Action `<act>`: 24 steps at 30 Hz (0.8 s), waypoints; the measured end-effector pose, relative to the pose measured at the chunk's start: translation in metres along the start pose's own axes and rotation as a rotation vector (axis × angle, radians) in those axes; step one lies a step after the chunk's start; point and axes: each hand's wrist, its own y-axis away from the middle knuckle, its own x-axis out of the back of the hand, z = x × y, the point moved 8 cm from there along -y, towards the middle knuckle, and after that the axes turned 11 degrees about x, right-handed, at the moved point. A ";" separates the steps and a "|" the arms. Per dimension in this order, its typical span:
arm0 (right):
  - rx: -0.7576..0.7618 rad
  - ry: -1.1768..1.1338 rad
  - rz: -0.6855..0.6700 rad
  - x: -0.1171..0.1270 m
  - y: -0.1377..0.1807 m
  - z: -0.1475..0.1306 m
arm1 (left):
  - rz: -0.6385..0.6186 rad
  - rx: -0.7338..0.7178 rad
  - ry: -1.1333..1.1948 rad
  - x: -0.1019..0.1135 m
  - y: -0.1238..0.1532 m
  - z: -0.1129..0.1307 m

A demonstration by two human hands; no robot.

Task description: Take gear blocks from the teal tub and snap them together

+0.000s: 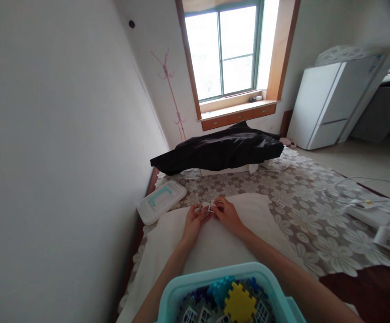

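Observation:
My left hand (195, 219) and my right hand (227, 213) meet over a white cloth (211, 242) spread on the table. Both pinch small pale plastic pieces (209, 207) held between the fingertips; the pieces touch each other. The fingers of both hands are curled in. Close to me, at the bottom edge, stands a turquoise bin (188, 287) holding several interlocking blocks, among them a yellow block (239, 305), a blue one and grey ones.
A white lidded box (161, 202) lies left of my hands by the wall. A black cloth (218, 150) covers something at the table's far end. White cables and a power strip (371, 211) lie at right. A fridge (326, 105) stands beyond.

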 end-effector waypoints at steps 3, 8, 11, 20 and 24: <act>0.015 0.000 -0.012 -0.001 0.000 0.000 | -0.003 -0.003 -0.029 -0.001 0.001 0.000; -0.012 -0.029 -0.007 -0.001 -0.001 0.004 | -0.025 -0.034 -0.086 -0.005 0.000 0.001; -0.026 -0.066 -0.006 -0.001 -0.001 0.006 | -0.031 -0.049 -0.108 -0.006 0.000 0.002; -0.061 -0.145 0.034 0.002 -0.002 0.016 | -0.052 -0.063 -0.162 -0.008 -0.001 0.001; -0.067 -0.140 -0.008 -0.001 -0.002 0.014 | -0.029 -0.077 -0.169 -0.007 0.000 0.003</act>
